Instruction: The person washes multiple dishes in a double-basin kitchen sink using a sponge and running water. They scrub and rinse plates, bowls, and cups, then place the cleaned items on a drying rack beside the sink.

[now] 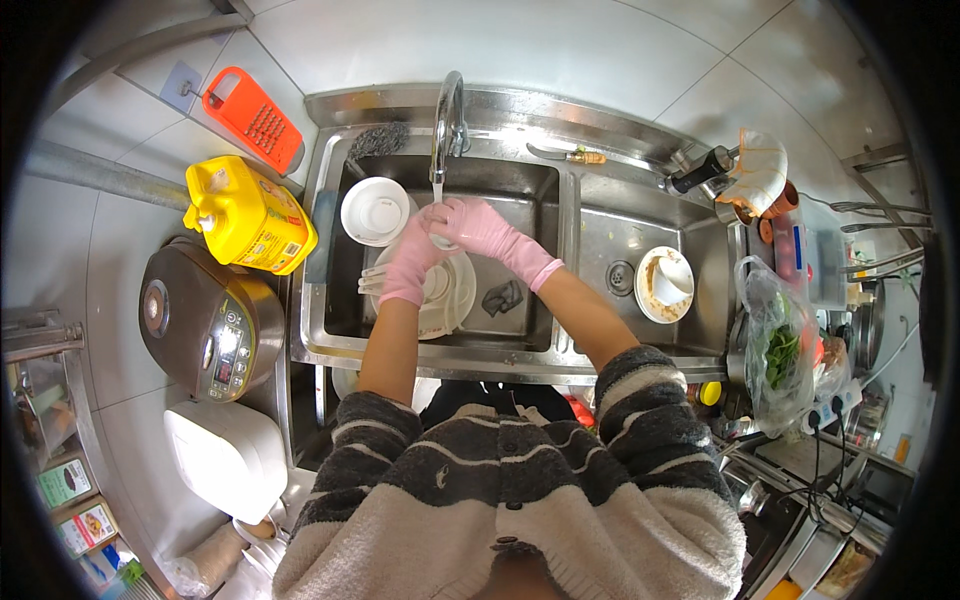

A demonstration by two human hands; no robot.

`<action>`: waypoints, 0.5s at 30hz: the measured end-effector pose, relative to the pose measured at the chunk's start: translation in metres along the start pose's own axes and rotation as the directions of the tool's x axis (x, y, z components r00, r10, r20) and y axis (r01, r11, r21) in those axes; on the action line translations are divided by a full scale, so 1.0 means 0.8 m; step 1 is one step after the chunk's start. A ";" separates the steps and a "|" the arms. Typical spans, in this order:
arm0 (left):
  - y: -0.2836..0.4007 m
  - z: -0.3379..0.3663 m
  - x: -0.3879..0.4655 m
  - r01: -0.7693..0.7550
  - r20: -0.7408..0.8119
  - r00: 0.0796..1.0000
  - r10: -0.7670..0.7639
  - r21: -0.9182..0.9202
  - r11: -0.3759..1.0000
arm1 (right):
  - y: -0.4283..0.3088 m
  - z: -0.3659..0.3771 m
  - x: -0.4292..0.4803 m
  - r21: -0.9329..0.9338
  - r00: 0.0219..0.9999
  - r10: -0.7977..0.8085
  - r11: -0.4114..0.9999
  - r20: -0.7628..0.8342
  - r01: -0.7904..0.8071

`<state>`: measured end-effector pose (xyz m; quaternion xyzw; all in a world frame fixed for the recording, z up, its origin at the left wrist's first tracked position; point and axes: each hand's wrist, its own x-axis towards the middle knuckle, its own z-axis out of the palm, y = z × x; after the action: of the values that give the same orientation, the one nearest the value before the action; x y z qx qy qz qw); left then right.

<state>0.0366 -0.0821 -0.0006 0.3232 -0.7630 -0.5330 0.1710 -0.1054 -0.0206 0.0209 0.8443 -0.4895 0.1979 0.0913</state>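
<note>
Beneath the curved faucet (448, 112), my left hand (412, 259) and my right hand (480, 229), both in pink rubber gloves, meet in the running water. Between them is a small white dish (444, 242), mostly hidden by the gloves, so its shape is unclear. Stacked white bowls (375, 211) stand left of my hands in the left sink basin (517, 180). Under my wrists lie white plates (466, 296) with a white spoon (452, 309) on top. Several white spoon handles (371, 282) stick out beside my left wrist. A dark crumpled cloth or scrap (502, 298) rests on the basin floor.
In the right basin (607, 225), a soiled plate (643, 300) carries a white cup (673, 280). A curved knife (574, 155) and a steel-wool scourer (379, 140) lie on the back ledge. A yellow jug (251, 217) and a rice cooker (202, 322) stand left; a vegetable bag (776, 352) sits right.
</note>
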 end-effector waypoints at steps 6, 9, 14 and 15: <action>-0.029 0.043 0.019 0.019 -0.108 0.954 -0.279 -0.909 0.417 | -0.021 0.018 0.018 -0.279 0.787 0.603 0.784 0.131 -0.555; -0.042 0.056 0.026 0.039 0.037 0.903 -0.429 -0.999 -0.003 | -0.028 0.028 0.024 -0.177 0.500 0.796 0.577 0.341 -0.797; -0.055 0.061 0.023 -0.008 -0.142 0.893 -0.426 -0.954 0.301 | -0.003 0.030 -0.001 0.362 0.576 0.527 0.458 0.625 -0.812; -0.057 0.059 0.022 0.016 -0.085 0.927 -0.365 -0.964 0.265 | 0.003 0.029 -0.008 0.580 0.695 0.461 0.387 0.551 -0.717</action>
<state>0.0093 -0.0714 -0.0617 0.3225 -0.2152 -0.8430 0.3728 -0.1048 -0.0246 -0.0033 0.5837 -0.6350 0.2729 -0.4262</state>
